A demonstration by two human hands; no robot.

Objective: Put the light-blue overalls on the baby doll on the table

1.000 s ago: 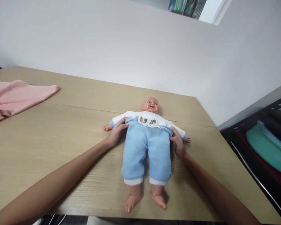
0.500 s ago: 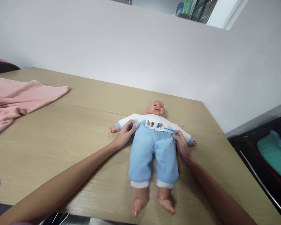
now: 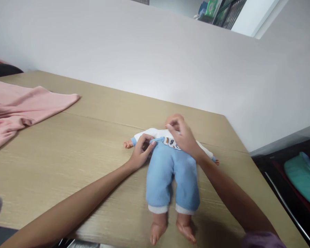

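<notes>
A baby doll lies on its back on the wooden table, dressed in a white top and fleecy light-blue pants with white cuffs. An animal-face patch sits at the waist. My left hand pinches the waistband at the doll's side, on the left of the view. Raised over the chest, my right hand has its fingers bent and thumb apart, with nothing visible in it. It hides most of the doll's face and part of the patch.
A pink cloth lies crumpled on the left of the table. Behind the table rises a white wall. At the right, beyond the table edge, a teal object rests on something black. A black chair back shows far left.
My right hand has let go of the waistband and moved up and left over the doll's chest. My left hand keeps its hold on the waistband. The view has shifted slightly.
</notes>
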